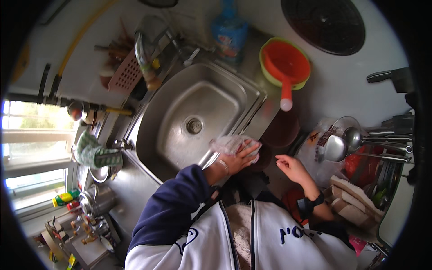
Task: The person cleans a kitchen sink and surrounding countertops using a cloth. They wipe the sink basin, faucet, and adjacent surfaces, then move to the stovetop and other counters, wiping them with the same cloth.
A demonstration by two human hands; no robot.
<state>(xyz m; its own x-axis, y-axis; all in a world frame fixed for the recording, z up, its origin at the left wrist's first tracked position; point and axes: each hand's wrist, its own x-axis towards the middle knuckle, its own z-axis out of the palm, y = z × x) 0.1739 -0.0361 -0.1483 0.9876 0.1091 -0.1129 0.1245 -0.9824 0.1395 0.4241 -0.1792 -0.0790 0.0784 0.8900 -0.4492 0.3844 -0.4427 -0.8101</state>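
My left hand [236,161] holds a damp-looking, pinkish-white cloth [225,143] against the near right rim of a stainless-steel sink [177,108]. Its fingers lie over the bunched cloth, and part of it hangs over the basin edge. A clear bracelet circles that wrist. In the air to the right of the sink is my right hand [291,168], empty, its fingers apart and loosely bent. A dark watch [310,204] sits on the right wrist. Nothing lies in the basin around the drain [194,126].
An orange-red dipper [288,65] rests in a green basin [265,45] beyond the sink's right side, near a blue bottle [229,36]. Ladles [336,147] hang at right. The faucet [141,49] and a pink perforated holder [127,73] stand far left; a checked cloth [94,150] hangs left.
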